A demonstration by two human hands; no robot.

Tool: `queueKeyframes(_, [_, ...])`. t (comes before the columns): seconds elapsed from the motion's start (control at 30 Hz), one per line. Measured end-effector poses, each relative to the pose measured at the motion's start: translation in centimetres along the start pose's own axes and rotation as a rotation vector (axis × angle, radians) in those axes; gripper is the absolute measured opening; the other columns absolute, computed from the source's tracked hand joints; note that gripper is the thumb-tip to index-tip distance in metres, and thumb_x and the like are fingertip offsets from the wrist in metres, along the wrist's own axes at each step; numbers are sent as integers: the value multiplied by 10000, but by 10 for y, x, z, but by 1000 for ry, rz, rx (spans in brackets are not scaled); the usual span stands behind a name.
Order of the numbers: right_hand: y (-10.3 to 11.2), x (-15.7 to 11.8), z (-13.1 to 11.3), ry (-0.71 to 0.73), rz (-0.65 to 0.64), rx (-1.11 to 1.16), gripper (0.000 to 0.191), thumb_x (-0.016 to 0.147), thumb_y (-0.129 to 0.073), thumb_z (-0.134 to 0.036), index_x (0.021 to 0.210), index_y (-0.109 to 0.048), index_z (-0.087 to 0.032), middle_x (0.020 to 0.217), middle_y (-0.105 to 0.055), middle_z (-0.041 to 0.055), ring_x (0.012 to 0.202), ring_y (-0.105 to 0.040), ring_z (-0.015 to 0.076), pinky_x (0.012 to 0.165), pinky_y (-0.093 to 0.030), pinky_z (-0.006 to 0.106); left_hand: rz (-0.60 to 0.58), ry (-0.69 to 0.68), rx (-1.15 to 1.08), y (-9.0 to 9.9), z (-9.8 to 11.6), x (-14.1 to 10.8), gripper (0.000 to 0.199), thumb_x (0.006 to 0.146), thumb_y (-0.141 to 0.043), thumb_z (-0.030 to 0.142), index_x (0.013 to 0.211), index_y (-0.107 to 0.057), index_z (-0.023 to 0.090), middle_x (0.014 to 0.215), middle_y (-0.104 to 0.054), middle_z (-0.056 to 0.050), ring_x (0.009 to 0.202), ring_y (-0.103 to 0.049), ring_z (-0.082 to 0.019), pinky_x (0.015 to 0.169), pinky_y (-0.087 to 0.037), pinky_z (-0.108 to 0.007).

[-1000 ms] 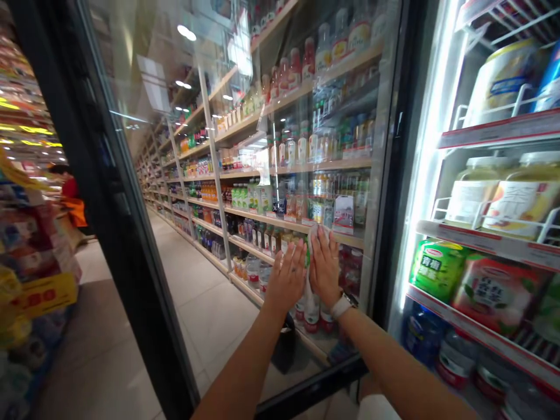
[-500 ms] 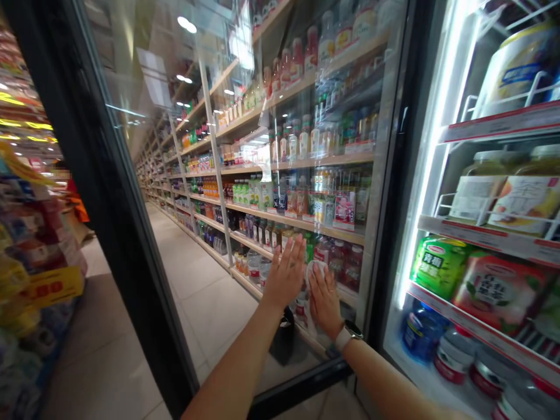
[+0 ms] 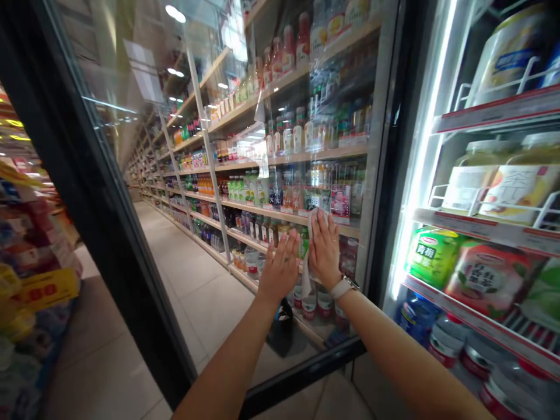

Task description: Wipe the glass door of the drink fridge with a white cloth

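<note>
My right hand [image 3: 325,249] lies flat over a pale cloth [image 3: 307,281], pressing it on the glass. Part of the cloth hangs below the palm; the rest is under the fingers. My left hand [image 3: 280,267], fingers stretched out, is held up at the glass just left of the cloth with nothing in it. Whether its palm touches the pane I cannot tell. The glass belongs to a black-framed cooler door [image 3: 301,376], which stands swung open in front of me. Bottles on shelves show in the pane.
At the right is the lit cooler with white-capped bottles [image 3: 516,186], a green pack [image 3: 433,254] and a red pack [image 3: 485,277] on its shelves. Stacked goods with a yellow price sign [image 3: 48,287] stand at the left beyond the door frame. Tiled floor [image 3: 114,356] runs below.
My right hand has slid the cloth upward on the glass and now sits higher than my left hand. The left hand has shifted slightly left and down in view.
</note>
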State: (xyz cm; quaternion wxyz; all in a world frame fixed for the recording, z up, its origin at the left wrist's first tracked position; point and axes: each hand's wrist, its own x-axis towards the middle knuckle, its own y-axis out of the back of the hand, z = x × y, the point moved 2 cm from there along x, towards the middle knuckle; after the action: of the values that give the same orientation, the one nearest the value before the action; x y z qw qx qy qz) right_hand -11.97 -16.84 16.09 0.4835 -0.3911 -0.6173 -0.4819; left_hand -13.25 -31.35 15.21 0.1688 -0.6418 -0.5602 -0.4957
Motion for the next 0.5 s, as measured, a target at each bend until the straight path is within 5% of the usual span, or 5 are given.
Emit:
queueKeyframes(0.33, [-15,-101,-8,37,-123,25,706,943,-347,-118,1582,-72,-239,1645,-152,90,1519,-45,286,1189,-224,608,-49,10,-16,5,4,2,653,985,-380,300,1539,-97,100,1572,-245,-104,1501,-134,-220,1244,-139,-465])
queueKeyframes(0.5, [-9,-81,-8,27,-134,26,679,959,-328,-142,1581,-76,-246,1641,-175,96,1520,-55,278,1187,-210,612,-54,7,-28,4,4,1,650,983,-378,296,1540,-101,104,1576,-236,-110,1498,-153,-232,1240,-160,-474])
